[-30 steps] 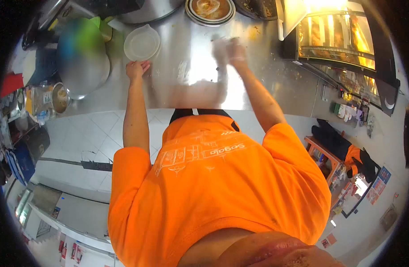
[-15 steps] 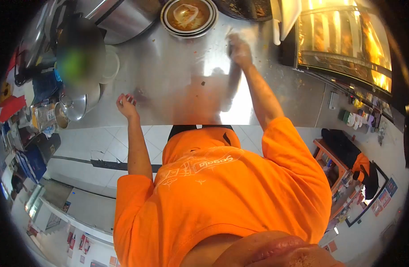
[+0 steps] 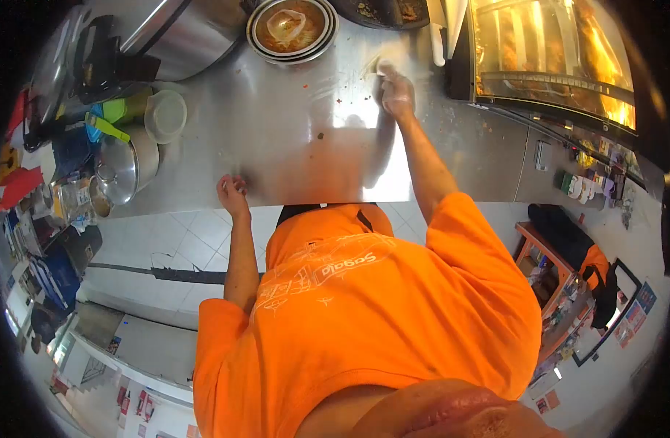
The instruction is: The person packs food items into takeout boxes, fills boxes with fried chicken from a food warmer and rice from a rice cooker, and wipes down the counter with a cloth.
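My right hand (image 3: 398, 95) is closed on a small crumpled white cloth (image 3: 384, 67), pressed to the steel counter (image 3: 276, 139). Cloth or tissue, I cannot tell which for certain. Small dark and reddish crumbs (image 3: 320, 136) lie scattered to the left of this hand. Near the counter's front edge, my left hand (image 3: 233, 191) hovers or rests with loosely bent fingers, and no object shows in it. Ahead stands a stack of enamel bowls (image 3: 331, 44), the top one holding reddish-brown food and a clear plastic cup (image 3: 285, 25).
A large metal pot (image 3: 189, 44) stands at back left, near a translucent tub (image 3: 166, 117) and a lidded pot (image 3: 141, 157). At back right are a dark pan (image 3: 386, 16), a knife with a white handle (image 3: 438, 45) and a lit glass display case (image 3: 554, 55).
The view has shifted slightly. My left hand has moved right and nearer the counter edge. My right hand, still on the cloth, is less blurred and its wrist has turned a little.
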Demonstrator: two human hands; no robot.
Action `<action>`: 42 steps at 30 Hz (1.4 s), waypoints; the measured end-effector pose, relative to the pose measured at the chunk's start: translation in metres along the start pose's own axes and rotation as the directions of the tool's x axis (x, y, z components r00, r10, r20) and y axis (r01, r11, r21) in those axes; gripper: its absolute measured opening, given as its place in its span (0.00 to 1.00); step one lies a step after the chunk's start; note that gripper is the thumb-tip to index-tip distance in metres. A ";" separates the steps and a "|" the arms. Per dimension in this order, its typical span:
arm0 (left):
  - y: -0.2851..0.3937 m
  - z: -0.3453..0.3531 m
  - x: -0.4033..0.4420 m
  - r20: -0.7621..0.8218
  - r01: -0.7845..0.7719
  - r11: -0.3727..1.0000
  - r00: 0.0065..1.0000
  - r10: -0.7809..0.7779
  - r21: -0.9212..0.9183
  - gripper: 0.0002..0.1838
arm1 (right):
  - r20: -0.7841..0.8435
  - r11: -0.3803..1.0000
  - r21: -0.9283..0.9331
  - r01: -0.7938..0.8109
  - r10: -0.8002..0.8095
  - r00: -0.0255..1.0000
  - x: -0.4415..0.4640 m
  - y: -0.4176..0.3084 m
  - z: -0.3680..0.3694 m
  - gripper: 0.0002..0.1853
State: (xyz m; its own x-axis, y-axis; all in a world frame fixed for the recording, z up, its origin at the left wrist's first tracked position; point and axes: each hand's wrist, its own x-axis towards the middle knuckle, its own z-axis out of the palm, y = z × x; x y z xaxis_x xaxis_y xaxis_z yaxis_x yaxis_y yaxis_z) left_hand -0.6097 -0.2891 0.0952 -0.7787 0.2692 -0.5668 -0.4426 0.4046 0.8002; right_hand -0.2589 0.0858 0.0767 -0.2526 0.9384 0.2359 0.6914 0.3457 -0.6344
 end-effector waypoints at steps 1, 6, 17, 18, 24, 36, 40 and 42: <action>0.002 0.005 -0.002 0.012 -0.002 1.000 1.000 0.002 0.004 0.13 | 0.052 0.987 0.147 -0.072 0.065 0.997 0.005 -0.008 -0.003 0.17; 0.000 -0.010 -0.013 0.072 -0.007 1.000 0.997 0.006 0.003 0.17 | 0.077 0.911 0.411 -0.022 -0.011 0.997 0.018 -0.017 0.012 0.20; -0.031 -0.038 -0.029 0.045 0.002 1.000 0.999 -0.002 -0.017 0.12 | 0.748 0.873 0.269 0.408 -0.456 0.482 -0.008 -0.110 0.091 0.20; -0.029 -0.041 -0.029 0.043 0.003 1.000 0.999 -0.003 -0.001 0.12 | 0.802 0.828 0.179 0.531 -0.436 0.409 -0.013 -0.110 0.081 0.19; -0.047 -0.056 -0.026 0.020 0.037 0.998 0.999 -0.038 0.052 0.12 | 0.574 0.868 0.473 0.150 -0.433 0.695 -0.127 -0.132 0.059 0.13; -0.050 -0.108 -0.013 -0.078 0.023 0.999 0.997 -0.026 -0.036 0.13 | 0.713 0.597 0.003 0.802 -0.564 0.417 -0.146 -0.203 0.051 0.27; -0.054 -0.123 -0.007 -0.126 0.106 0.993 0.986 -0.112 -0.054 0.14 | 0.625 0.668 0.279 0.690 -0.671 0.398 -0.212 -0.250 0.103 0.24; -0.050 -0.132 -0.002 -0.117 0.069 0.996 0.990 -0.075 -0.052 0.14 | 0.874 0.860 0.166 0.483 -0.355 0.332 -0.172 -0.257 0.081 0.26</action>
State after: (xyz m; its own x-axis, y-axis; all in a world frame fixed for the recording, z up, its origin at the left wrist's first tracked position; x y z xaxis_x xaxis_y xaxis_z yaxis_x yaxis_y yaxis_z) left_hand -0.6444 -0.4251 0.0822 -0.7901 0.1343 -0.5981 -0.5177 0.3763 0.7684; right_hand -0.4485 -0.1643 0.1396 -0.9209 0.1913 -0.3395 0.3600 0.7512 -0.5533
